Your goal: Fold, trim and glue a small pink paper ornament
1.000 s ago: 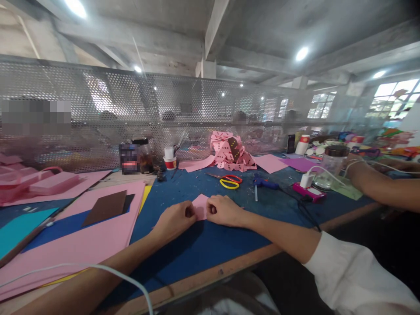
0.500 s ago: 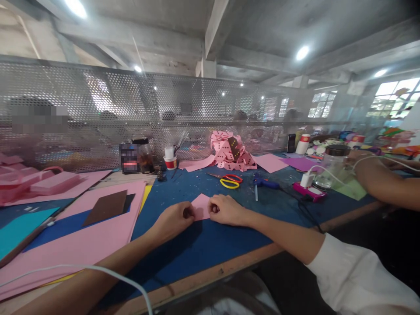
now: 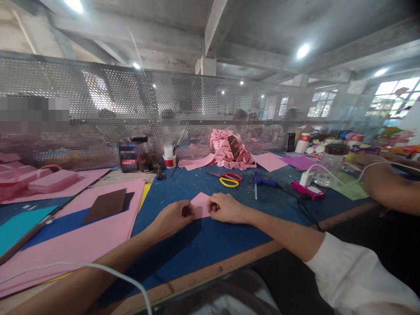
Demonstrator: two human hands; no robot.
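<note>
A small piece of pink paper (image 3: 201, 205) lies on the blue table top between my hands. My left hand (image 3: 175, 218) has its fingers curled closed at the paper's left edge. Across from it, my right hand (image 3: 226, 208) pinches the right edge with curled fingers. Both sets of fingertips are partly hidden. Beyond the paper lie scissors (image 3: 230, 180) with red and yellow handles and a blue glue gun (image 3: 267, 181). A heap of pink folded paper pieces with dark dots (image 3: 226, 151) stands farther back.
Large pink sheets (image 3: 85, 253) with a brown piece (image 3: 106, 204) lie to the left. At the right are a pink power strip (image 3: 308, 190), a glass jar (image 3: 330, 168) and another person's arm (image 3: 390, 188). A perforated metal screen (image 3: 183, 96) closes off the back. A white cable (image 3: 98, 267) crosses my left forearm.
Both my hands stay at the pink paper with hardly any movement. The other person's arm at the right has shifted slightly to the right. The view has tilted a little.
</note>
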